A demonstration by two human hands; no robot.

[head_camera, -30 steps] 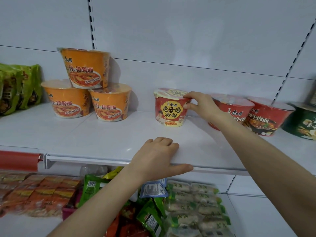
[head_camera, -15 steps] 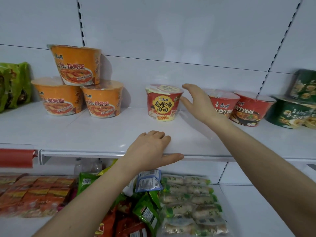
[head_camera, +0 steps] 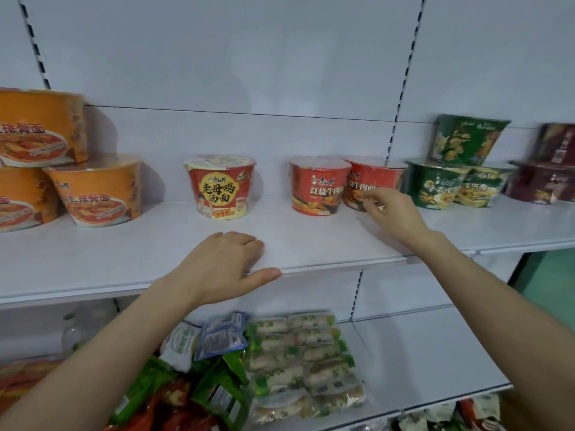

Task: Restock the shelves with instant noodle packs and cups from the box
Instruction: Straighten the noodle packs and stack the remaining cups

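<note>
Head view: left hand (head_camera: 224, 265) rests flat on the shelf (head_camera: 124, 256) edge, fingers relaxed. Right hand (head_camera: 395, 213) has fingertips low on the second red cup (head_camera: 370, 178); blur hides any grip. It is probably best to turn the cup gently, label forward, level with its neighbour. Left to right: three orange cups (head_camera: 93, 191), one yellow-lidded cup (head_camera: 221, 188), two red cups (head_camera: 320, 188), three green cups (head_camera: 435, 185), two dark cups (head_camera: 541, 181). Box unseen.

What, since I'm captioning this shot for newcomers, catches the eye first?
A lone red-and-yellow noodle cup stands at centre, between stacked orange cups at left and two red cups at right. The right hand reaches to the red pair, while the left hand rests on the front edge of the shelf.
</note>
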